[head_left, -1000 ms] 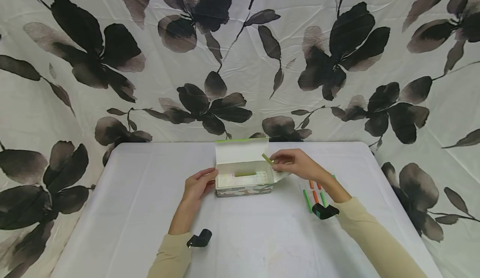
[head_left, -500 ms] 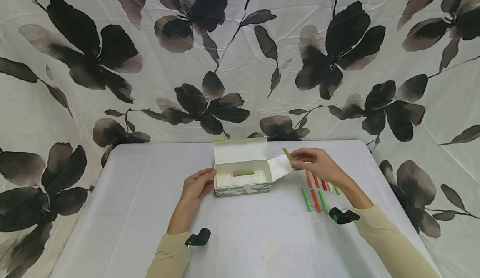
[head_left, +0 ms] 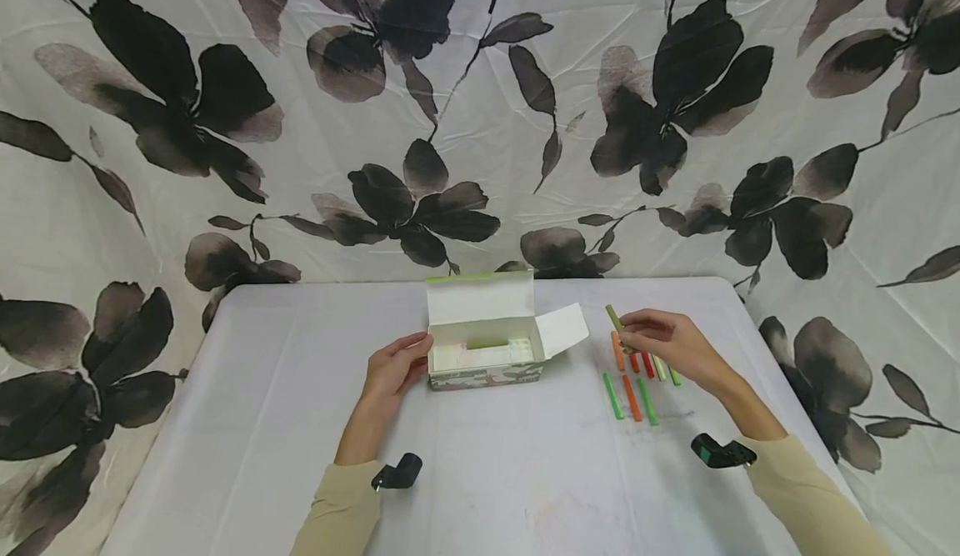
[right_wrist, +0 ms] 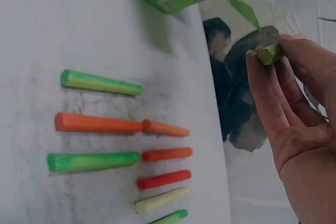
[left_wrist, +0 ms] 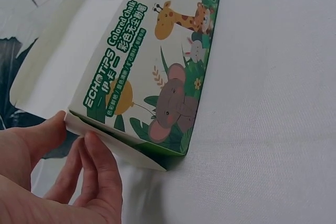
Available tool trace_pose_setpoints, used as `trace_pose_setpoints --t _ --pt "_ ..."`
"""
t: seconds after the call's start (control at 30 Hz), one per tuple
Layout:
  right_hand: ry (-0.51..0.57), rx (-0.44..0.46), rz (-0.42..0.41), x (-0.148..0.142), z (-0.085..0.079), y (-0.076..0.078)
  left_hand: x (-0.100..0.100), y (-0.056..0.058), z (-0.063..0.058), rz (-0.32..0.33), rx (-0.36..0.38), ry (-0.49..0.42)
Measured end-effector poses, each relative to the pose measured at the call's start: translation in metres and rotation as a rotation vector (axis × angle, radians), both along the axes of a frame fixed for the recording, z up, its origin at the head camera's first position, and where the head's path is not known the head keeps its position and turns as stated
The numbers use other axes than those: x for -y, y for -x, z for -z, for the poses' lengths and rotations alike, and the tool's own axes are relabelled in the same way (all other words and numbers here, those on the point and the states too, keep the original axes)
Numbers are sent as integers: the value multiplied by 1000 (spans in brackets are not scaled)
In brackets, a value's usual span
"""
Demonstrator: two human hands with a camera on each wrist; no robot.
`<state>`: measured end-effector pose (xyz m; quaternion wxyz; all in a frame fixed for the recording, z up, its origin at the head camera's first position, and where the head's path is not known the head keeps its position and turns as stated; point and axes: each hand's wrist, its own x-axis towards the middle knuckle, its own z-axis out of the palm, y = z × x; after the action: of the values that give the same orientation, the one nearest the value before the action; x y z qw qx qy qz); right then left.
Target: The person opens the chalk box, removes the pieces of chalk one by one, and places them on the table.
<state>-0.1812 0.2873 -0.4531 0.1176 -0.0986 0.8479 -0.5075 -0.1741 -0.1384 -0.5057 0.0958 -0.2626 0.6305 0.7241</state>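
A colored-chalk box [head_left: 483, 379] with printed animals stands with its lid raised and its right end flap folded out. My left hand [head_left: 392, 374] holds its left end; in the left wrist view the thumb and fingers pinch the flap at the box corner [left_wrist: 152, 145]. My right hand [head_left: 675, 346] pinches an olive-green chalk stick [head_left: 614, 319] between thumb and fingers, raised above the table, right of the box. The right wrist view shows the end of that chalk [right_wrist: 269, 54] at the fingertips. Inside the box, a pale lining and an olive-green strip [head_left: 487, 343] are visible.
Several chalk sticks lie in two rows right of the box: a near row with green [head_left: 612, 396], orange [head_left: 632, 398] and green [head_left: 647, 401] sticks, and a farther row including orange [head_left: 617, 351] and red [head_left: 647, 364] ones. A floral cloth [head_left: 480, 122] hangs behind the white table [head_left: 300, 406].
My right hand has moved right with the olive-green chalk, from above the box's right flap to over the farther row of sticks. The left hand stays on the box.
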Motion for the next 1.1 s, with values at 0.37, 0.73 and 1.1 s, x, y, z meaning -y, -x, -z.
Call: trace_pose_setpoints --t 0.37,0.73,1.1 --pt "-71 36 73 -32 21 -21 -1 2 0 7 3 -4" --pt "-74 91 128 -50 46 -42 0 0 1 11 -6 -8" --pt "-108 141 147 -61 65 -57 0 -1 1 13 -16 3"
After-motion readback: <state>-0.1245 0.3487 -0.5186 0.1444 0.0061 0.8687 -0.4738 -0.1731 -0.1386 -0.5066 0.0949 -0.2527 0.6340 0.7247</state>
